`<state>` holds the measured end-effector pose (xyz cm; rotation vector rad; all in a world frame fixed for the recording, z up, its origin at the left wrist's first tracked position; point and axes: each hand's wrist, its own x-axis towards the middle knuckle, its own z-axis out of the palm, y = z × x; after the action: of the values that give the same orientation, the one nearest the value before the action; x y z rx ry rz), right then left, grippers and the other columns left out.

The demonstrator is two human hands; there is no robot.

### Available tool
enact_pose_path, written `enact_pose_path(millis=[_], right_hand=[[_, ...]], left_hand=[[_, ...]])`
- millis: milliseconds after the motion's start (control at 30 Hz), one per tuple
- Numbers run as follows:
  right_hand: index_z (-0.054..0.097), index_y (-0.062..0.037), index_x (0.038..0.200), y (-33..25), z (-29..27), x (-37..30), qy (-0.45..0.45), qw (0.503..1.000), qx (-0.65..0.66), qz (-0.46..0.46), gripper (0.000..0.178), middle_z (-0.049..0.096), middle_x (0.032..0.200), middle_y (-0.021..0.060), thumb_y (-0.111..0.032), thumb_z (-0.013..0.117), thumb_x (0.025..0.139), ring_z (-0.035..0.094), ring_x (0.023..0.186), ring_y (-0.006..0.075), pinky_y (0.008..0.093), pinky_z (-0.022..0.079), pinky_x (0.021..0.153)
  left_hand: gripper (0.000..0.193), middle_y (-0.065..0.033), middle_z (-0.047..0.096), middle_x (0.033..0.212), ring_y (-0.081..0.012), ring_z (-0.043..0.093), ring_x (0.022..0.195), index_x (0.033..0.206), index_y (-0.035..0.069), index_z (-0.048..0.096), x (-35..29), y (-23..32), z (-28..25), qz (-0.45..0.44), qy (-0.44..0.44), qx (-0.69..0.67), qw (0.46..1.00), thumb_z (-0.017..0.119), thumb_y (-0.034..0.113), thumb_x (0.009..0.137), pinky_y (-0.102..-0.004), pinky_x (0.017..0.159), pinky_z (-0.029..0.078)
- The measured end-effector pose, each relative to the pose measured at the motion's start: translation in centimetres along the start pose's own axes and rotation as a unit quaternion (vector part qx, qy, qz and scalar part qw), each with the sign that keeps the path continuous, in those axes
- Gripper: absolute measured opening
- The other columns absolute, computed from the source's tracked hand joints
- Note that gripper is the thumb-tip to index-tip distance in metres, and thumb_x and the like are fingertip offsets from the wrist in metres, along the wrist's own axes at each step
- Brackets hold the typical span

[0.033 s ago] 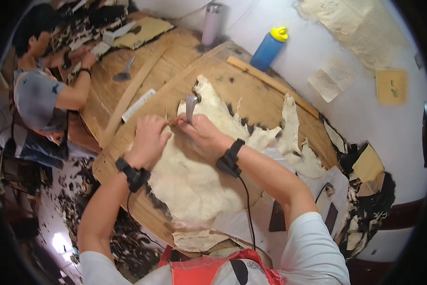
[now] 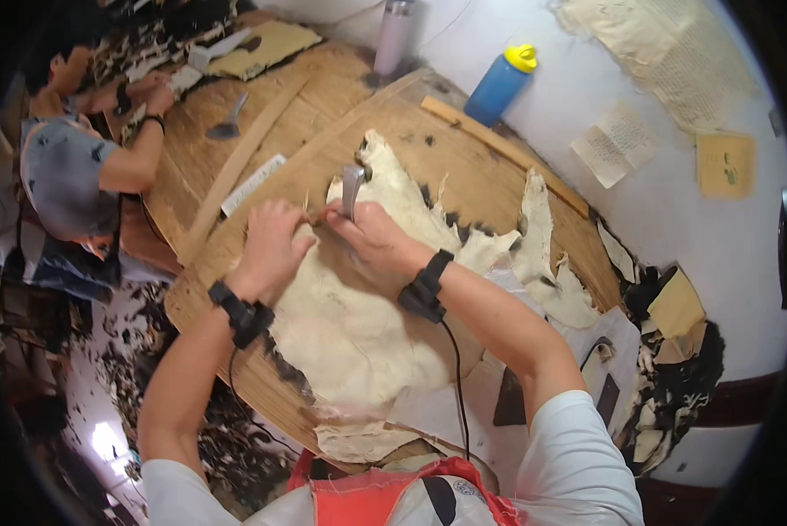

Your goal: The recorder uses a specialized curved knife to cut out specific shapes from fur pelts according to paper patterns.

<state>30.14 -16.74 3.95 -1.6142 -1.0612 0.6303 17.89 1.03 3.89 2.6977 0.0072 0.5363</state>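
A cream-coloured hide with dark fur along its edges lies skin side up on the wooden table. At its far left edge, my left hand is closed with curled fingers, pinching the hide's edge. My right hand is right beside it, wrapped round a flat silvery metal hand tool that stands nearly upright. The tool's lower end is hidden by my fingers. A small reddish-brown bit shows between the two hands; I cannot make out what it is. Each wrist wears a black strapped device.
Wooden table with a wood strip along the wall, a blue bottle and a pink tumbler. At left, a person works near a metal scraper-like tool. Fur scraps lie at right.
The view has shifted very slightly. Both my hands stay at nearly the same place on the hide, and the person at the left has moved a little.
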Motion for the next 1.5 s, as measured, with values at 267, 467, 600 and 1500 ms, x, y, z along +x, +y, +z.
enact_pose_path(millis=[267,467,600,1500], right_hand=[[0.067,-0.0034,0.097,0.7,0.6,2.3,0.011,0.989,-0.143,-0.046,0.020,0.067,0.084,0.0224,-0.018,0.054,0.093,0.064,0.080,0.0422,0.0451,0.051,0.072],[0.068,-0.0088,0.091,1.2,1.3,2.3,0.056,0.984,-0.148,-0.076,0.022,0.068,0.084,0.0192,-0.023,0.052,0.093,0.065,0.078,0.0403,0.0486,0.051,0.070],[0.068,-0.0097,0.093,1.8,1.0,2.8,0.045,0.982,-0.176,-0.058,0.020,0.068,0.080,0.0197,-0.024,0.054,0.091,0.064,0.077,0.0417,0.0507,0.050,0.070],[0.062,-0.0007,0.097,-1.0,-4.2,-11.6,-0.046,0.992,-0.109,0.045,0.015,0.053,0.092,0.0124,-0.011,0.053,0.094,0.056,0.087,0.0294,0.0376,0.045,0.079]], left_hand=[[0.015,-0.0126,0.066,0.093,-0.0314,0.059,0.099,0.085,0.008,0.069,2.8,-1.2,0.3,-0.158,-0.133,-0.030,0.978,0.070,0.019,0.073,-0.0444,0.087,0.039],[0.008,-0.0101,0.063,0.082,-0.0300,0.057,0.088,0.079,0.007,0.066,1.3,-1.5,1.9,-0.097,-0.024,-0.068,0.993,0.063,0.013,0.076,-0.0435,0.083,0.038],[0.009,-0.0125,0.059,0.077,-0.0288,0.055,0.075,0.077,-0.001,0.061,1.7,1.4,0.9,-0.039,0.045,-0.091,0.994,0.067,0.006,0.074,-0.0384,0.067,0.042],[0.010,-0.0084,0.052,0.083,-0.0214,0.050,0.084,0.083,0.000,0.056,0.6,4.4,-5.1,-0.037,0.099,-0.045,0.993,0.062,0.006,0.086,-0.0301,0.077,0.039]])
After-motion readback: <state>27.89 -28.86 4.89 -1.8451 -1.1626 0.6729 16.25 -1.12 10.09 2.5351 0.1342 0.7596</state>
